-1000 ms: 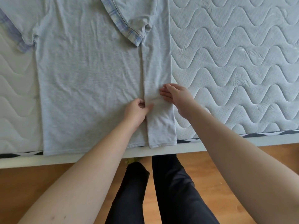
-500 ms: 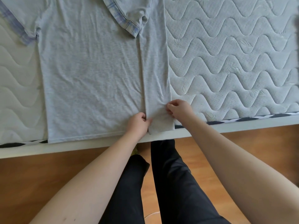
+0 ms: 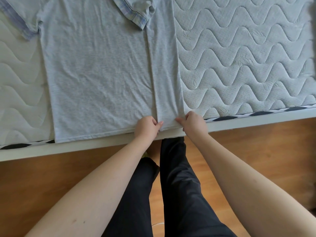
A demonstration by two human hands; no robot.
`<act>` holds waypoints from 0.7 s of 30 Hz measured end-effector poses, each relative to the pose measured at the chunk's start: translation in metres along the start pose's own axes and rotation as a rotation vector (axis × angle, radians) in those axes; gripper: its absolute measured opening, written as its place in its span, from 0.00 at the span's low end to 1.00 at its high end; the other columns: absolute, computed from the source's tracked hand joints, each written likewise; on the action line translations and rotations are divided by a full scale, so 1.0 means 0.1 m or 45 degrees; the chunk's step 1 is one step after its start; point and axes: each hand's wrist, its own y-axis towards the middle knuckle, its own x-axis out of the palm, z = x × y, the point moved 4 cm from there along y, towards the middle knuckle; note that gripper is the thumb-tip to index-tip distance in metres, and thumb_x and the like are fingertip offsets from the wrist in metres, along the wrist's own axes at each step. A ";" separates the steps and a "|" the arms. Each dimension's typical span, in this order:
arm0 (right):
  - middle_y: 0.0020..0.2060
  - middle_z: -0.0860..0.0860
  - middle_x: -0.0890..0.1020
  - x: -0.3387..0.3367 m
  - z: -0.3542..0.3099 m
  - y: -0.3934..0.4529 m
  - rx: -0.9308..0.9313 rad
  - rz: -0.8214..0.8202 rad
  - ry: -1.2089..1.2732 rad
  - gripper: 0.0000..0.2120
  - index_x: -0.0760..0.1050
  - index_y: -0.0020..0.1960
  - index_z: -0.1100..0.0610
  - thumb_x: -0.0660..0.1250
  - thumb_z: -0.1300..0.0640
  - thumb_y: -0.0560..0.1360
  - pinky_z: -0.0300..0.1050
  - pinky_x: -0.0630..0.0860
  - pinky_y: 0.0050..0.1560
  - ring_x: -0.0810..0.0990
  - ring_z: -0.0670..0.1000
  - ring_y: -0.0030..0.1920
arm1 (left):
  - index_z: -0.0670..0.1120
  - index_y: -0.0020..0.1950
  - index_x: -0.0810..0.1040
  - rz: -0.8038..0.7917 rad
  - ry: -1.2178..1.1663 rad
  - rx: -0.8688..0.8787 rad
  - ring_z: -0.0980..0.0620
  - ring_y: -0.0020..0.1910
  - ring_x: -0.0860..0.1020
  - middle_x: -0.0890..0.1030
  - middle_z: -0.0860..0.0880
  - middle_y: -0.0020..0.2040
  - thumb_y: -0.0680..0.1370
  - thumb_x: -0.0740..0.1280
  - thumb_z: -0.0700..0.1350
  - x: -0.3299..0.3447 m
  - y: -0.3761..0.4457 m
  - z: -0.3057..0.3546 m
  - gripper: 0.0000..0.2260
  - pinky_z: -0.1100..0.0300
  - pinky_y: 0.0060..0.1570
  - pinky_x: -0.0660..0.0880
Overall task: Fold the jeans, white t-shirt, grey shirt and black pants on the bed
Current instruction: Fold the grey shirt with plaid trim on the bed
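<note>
Your left hand [image 3: 147, 126] pinches the hem of the grey shirt [image 3: 95, 71] at the inner edge of its folded-over strip. Your right hand [image 3: 193, 123] pinches the same hem just to its right, at the strip's outer corner. The shirt lies flat on the bed [image 3: 248, 57], stretching away from both hands, with its hem at the mattress edge.
</note>
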 end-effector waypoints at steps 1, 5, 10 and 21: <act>0.41 0.52 0.81 0.00 0.01 0.00 0.008 0.021 -0.016 0.18 0.71 0.50 0.56 0.64 0.40 0.77 0.46 0.68 0.35 0.79 0.54 0.43 | 0.47 0.38 0.76 0.005 0.107 0.020 0.52 0.33 0.81 0.83 0.49 0.34 0.79 0.66 0.55 -0.02 0.01 0.01 0.15 0.57 0.37 0.79; 0.41 0.51 0.78 -0.06 -0.02 0.01 0.019 -0.005 -0.194 0.19 0.72 0.47 0.56 0.66 0.39 0.76 0.44 0.64 0.31 0.77 0.54 0.41 | 0.48 0.41 0.75 0.050 0.227 0.074 0.51 0.37 0.80 0.82 0.50 0.37 0.79 0.66 0.55 -0.12 0.07 0.07 0.13 0.56 0.38 0.77; 0.39 0.52 0.76 -0.16 -0.10 0.10 0.088 -0.179 -0.365 0.18 0.69 0.41 0.58 0.67 0.43 0.76 0.42 0.64 0.31 0.76 0.55 0.40 | 0.46 0.39 0.75 0.090 0.171 0.074 0.51 0.33 0.78 0.79 0.51 0.32 0.80 0.64 0.55 -0.23 0.17 0.17 0.15 0.56 0.34 0.76; 0.67 0.54 0.73 -0.70 -0.96 0.74 -0.624 0.563 -0.113 0.21 0.67 0.71 0.55 0.61 0.48 0.80 0.50 0.64 0.63 0.70 0.56 0.67 | 0.43 0.67 0.74 0.642 0.427 0.648 0.42 0.67 0.71 0.75 0.43 0.66 0.79 0.62 0.46 -0.72 1.04 1.11 0.17 0.50 0.64 0.66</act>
